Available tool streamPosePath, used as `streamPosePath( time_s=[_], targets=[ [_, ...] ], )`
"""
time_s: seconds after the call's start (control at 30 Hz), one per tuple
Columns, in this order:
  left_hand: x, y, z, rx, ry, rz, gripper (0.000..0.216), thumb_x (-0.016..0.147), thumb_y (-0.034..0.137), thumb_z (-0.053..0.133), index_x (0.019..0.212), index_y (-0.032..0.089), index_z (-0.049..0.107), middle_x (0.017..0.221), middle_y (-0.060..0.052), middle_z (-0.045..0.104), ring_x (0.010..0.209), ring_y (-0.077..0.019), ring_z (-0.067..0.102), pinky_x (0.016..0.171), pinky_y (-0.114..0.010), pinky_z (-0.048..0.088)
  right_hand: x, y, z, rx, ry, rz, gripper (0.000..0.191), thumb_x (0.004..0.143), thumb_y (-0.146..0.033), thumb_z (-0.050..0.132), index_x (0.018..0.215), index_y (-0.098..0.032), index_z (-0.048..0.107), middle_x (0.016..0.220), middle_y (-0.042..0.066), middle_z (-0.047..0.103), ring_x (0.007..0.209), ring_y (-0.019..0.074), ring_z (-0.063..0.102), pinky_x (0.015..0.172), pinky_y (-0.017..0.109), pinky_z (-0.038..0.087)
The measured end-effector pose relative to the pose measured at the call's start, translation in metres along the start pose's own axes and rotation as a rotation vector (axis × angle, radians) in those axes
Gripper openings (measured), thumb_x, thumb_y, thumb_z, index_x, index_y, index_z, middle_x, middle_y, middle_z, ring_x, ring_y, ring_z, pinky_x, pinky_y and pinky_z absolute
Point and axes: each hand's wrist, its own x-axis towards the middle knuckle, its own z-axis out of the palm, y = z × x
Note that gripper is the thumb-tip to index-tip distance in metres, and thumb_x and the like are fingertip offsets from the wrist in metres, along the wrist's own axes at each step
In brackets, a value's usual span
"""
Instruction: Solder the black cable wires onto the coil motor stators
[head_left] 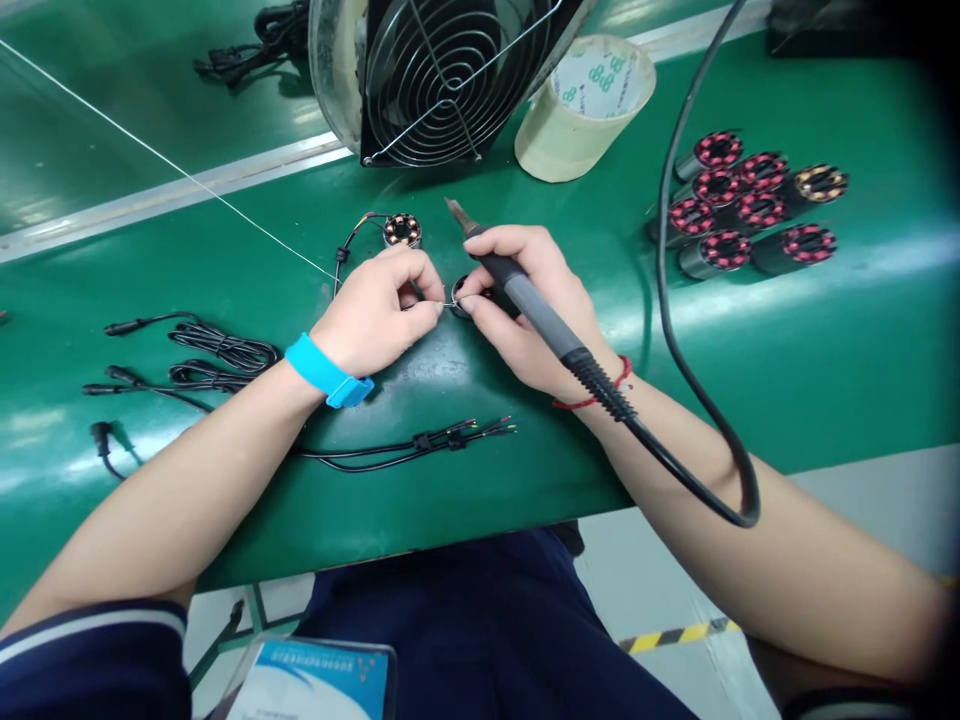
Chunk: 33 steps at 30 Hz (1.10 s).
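Green bench under us: our left hand (pixel 379 310) pinches solder wire (pixel 225 198) against the small coil (pixel 463 297) between our hands; our right hand (pixel 517 300) clasps the soldering iron (pixel 525 300), tip raised. Joining seems underway; next, lowering the tip precisely.

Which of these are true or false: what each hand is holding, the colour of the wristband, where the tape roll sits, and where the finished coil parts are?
1. The right hand holds a soldering iron with its tip pointing away from the person. True.
2. The left hand wears a red wristband. False: the wristband is blue.
3. The tape roll lies in front of the person's lap. False: it stands far back, beside the fan.
4. A cluster of red-wound coil parts lies to the right.
True.
5. The left hand's fingers pinch a thin wire. True.
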Motion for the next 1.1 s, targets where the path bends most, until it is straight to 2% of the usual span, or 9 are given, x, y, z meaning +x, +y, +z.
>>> streamPosePath(
  time_s=[0.17,0.3,0.4,0.5,0.67,0.77,1.0,1.1],
  targets=[
    [-0.001,0.001,0.001,0.012,-0.008,0.006,0.013,0.07,0.005,0.058,0.066,0.018,0.056,0.074,0.0,0.058,0.068,-0.0113,0.052,0.064,-0.028,0.047,-0.002,-0.006,-0.004,0.03,0.08,0.012,0.03,0.087,-0.032,0.06,0.117,-0.029,0.053,0.09,0.0,0.068,0.091,0.0217,0.068,0.094,0.045,0.055],
    [-0.001,0.0,0.003,0.021,-0.007,-0.015,0.015,0.07,0.006,0.06,0.065,0.018,0.053,0.075,-0.001,0.057,0.068,-0.0116,0.051,0.063,-0.029,0.047,-0.003,-0.015,-0.016,0.033,0.174,0.032,0.018,0.093,-0.034,0.056,0.109,-0.029,0.06,0.103,0.001,0.07,0.074,0.0169,0.07,0.08,0.041,0.06],
    [-0.001,-0.001,0.004,0.02,-0.005,-0.031,0.016,0.071,0.006,0.061,0.066,0.019,0.052,0.075,-0.001,0.058,0.067,-0.0118,0.051,0.062,-0.03,0.047,-0.005,-0.018,-0.024,0.003,0.224,-0.041,0.016,0.092,-0.035,0.058,0.106,-0.03,0.063,0.112,0.001,0.069,0.08,0.017,0.071,0.081,0.04,0.06],
    [-0.002,-0.001,0.004,0.022,-0.003,-0.035,0.016,0.072,0.008,0.061,0.066,0.019,0.051,0.075,-0.001,0.059,0.067,-0.0118,0.051,0.062,-0.03,0.048,-0.007,-0.02,-0.028,-0.007,0.323,-0.135,0.013,0.09,-0.032,0.06,0.101,-0.027,0.065,0.098,0.0,0.068,0.087,0.0174,0.07,0.081,0.038,0.058],
    [-0.002,-0.001,0.005,0.024,-0.001,-0.036,0.016,0.071,0.007,0.059,0.066,0.019,0.05,0.075,-0.002,0.059,0.067,-0.0119,0.052,0.06,-0.03,0.047,-0.011,-0.023,-0.029,0.008,0.399,-0.137,0.015,0.088,-0.036,0.06,0.079,-0.025,0.065,0.068,-0.002,0.061,0.06,0.0125,0.06,0.055,0.033,0.05],
    [-0.002,-0.001,0.005,0.026,-0.004,-0.032,0.015,0.072,0.009,0.059,0.066,0.019,0.051,0.075,-0.002,0.06,0.068,-0.0124,0.054,0.06,-0.03,0.047,-0.013,-0.026,-0.028,0.026,0.392,-0.136,0.015,0.087,-0.035,0.06,0.076,-0.026,0.065,0.069,-0.003,0.062,0.057,0.0108,0.057,0.051,0.031,0.049],
    [-0.002,0.0,0.005,0.025,-0.007,-0.051,0.015,0.072,0.008,0.06,0.066,0.019,0.051,0.077,-0.002,0.061,0.066,-0.0116,0.053,0.06,-0.03,0.048,-0.015,-0.028,-0.028,0.003,0.332,-0.107,0.015,0.089,-0.036,0.059,0.079,-0.028,0.066,0.073,-0.003,0.064,0.061,0.0117,0.06,0.055,0.033,0.052],
    [-0.002,0.0,0.005,0.024,-0.009,-0.052,0.015,0.073,0.009,0.06,0.067,0.019,0.051,0.077,-0.002,0.061,0.065,-0.0117,0.053,0.062,-0.031,0.049,-0.014,-0.026,-0.028,0.019,0.374,-0.111,0.014,0.087,-0.035,0.06,0.078,-0.026,0.067,0.069,-0.003,0.063,0.059,0.0119,0.059,0.055,0.033,0.05]
  ],
)
